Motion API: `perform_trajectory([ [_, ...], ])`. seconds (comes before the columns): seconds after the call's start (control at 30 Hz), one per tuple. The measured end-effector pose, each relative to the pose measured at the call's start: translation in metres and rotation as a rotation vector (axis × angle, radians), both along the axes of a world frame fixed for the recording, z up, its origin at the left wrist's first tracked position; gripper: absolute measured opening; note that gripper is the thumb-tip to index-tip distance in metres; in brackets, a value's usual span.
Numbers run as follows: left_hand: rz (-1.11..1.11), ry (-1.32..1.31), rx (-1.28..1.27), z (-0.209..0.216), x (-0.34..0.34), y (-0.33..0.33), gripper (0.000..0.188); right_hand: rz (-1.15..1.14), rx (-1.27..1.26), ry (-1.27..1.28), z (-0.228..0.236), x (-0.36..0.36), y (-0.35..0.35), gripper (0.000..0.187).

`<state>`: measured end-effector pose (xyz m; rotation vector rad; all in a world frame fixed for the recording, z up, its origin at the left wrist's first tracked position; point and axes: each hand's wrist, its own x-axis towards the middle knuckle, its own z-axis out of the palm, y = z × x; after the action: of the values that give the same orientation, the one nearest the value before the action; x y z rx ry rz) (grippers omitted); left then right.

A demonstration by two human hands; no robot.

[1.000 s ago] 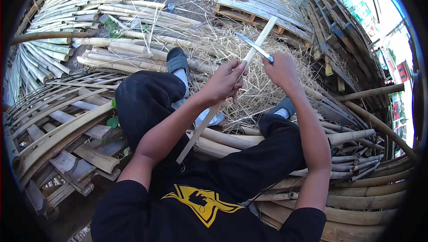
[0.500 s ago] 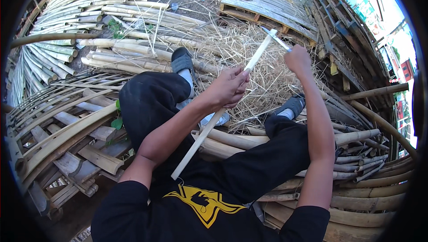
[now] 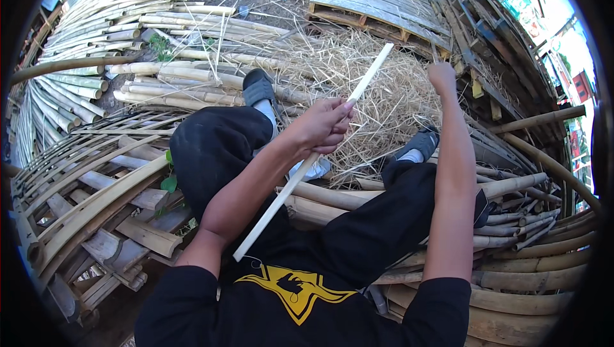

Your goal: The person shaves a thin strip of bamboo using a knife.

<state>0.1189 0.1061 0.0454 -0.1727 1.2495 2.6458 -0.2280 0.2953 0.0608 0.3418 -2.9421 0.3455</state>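
Note:
A long pale bamboo strip slants across my lap, its far end over the shavings and its near end by my shirt. My left hand is closed around the strip near its middle. Off to the right of the strip's far end, my right hand makes a fist around a knife. Only a thin, edge-on piece of its blade shows above the fist, apart from the strip; the handle is hidden in the fingers.
A heap of shavings lies between my feet. Bamboo poles cover the ground at left, near a slatted bamboo stack. Wooden pallets lie ahead, and others lean at right. More poles lie beside my right arm.
My right hand has moved to the right and the knife blade has come off the strip's far end. The left hand keeps its hold, with the strip's near end shifted slightly left.

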Motion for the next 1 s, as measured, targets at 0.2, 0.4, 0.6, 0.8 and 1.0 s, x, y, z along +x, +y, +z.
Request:
perform_trajectory([
  [0.2, 0.247, -0.014, -0.046, 0.02, -0.004, -0.028, 0.021, -0.042, 0.193, 0.027, 0.003, 0.015, 0.07, 0.035],
  [0.4, 0.078, -0.011, 0.086, -0.006, -0.016, -0.016, 0.021, 0.298, 0.057, 0.019, -0.004, 0.063, 0.032, 0.047],
  [0.6, 0.091, 0.078, -0.177, 0.0, -0.01, -0.009, 0.027, 0.46, -0.132, -0.26, 0.043, 0.153, -0.037, 0.052],
  [0.8, 0.121, 0.207, -0.336, -0.004, -0.007, -0.005, 0.03, 0.623, 0.1, -0.124, 0.043, 0.173, -0.065, 0.041],
  [1.0, 0.106, 0.057, -0.368, -0.001, -0.007, 0.0, 0.03, 0.548, 0.205, -0.127, 0.032, 0.171, -0.063, 0.044],
])
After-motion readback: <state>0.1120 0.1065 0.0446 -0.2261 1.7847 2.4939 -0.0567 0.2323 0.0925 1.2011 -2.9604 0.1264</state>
